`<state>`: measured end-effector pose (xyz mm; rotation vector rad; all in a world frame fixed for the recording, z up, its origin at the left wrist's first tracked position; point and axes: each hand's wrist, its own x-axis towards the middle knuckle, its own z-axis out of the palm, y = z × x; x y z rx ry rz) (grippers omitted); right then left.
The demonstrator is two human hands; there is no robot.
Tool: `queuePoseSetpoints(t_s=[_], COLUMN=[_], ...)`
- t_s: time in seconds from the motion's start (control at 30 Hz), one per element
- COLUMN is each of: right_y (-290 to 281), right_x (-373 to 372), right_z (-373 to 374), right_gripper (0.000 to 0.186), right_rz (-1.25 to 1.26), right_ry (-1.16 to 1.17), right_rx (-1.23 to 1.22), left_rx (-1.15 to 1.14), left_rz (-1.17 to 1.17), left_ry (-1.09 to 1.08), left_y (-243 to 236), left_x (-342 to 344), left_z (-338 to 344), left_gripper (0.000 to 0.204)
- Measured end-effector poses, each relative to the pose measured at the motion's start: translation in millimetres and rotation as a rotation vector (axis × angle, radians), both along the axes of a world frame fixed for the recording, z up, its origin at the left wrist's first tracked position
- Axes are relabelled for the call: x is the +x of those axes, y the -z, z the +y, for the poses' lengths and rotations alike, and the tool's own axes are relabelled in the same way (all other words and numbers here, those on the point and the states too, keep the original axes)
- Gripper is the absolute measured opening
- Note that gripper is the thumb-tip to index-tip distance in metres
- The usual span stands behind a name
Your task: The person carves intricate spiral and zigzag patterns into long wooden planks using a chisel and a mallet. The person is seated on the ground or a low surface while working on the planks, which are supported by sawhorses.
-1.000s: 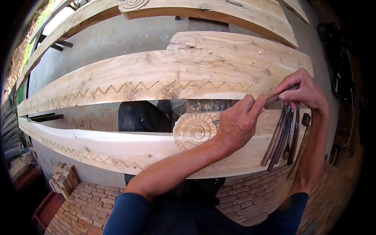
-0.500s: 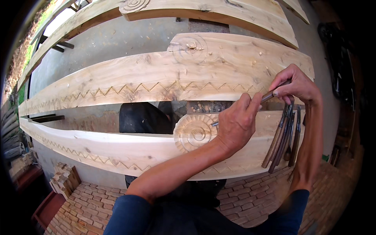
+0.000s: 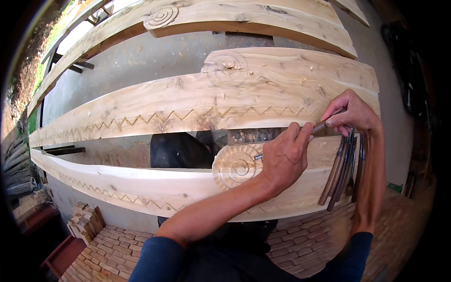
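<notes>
The left hand [image 3: 286, 152] is wrapped in a fist around a carving tool [image 3: 320, 126], back of the hand upward, its forearm slanting up and rightward across the near plank [image 3: 162, 185]; the right hand [image 3: 350, 113], just beyond it and to its right, pinches the rear of the same tool between thumb and fingers, the wrist bent sharply so that the hand folds leftward over an almost upright forearm; both hands are thus closed on the one tool, whose handle bridges the gap between them; its narrow metal tip pokes out to the left of the left hand, at the right edge of a carved rosette [image 3: 237, 171]; whether the tip touches the wood I cannot tell; just below the right hand, beside its forearm, a bundle of wooden-handled tools [image 3: 339, 176] lies over the near plank, handles toward the person; beyond both hands stretches the far plank [image 3: 277, 94], with a zigzag line [image 3: 188, 115] along its near edge; below the left forearm is a brick floor [image 3: 120, 246].
</notes>
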<state>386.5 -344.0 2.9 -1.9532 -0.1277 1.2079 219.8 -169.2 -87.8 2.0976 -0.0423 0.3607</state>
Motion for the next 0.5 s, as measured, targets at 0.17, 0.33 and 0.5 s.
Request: queuePoseSetpoints(t_s=[0.17,0.33,0.5], right_y=[-6,-11,-22], right_x=[-20,-42,-55], right_z=[-8,-32,-48], right_gripper=[0.016,0.015,0.017], right_rz=[-0.043,-0.112,-0.152], right_ry=[0.056,0.161,0.152], right_rx=[0.027,0.059,0.036], left_rx=[0.012,0.189,0.182], left_rz=[-0.033,-0.306,-0.352], left_ry=[0.066,0.119,0.243], left_y=[2,7,9], left_x=[-3,-2,-6], left_z=[0,3,-1], left_gripper=[0.032,0.055,0.063])
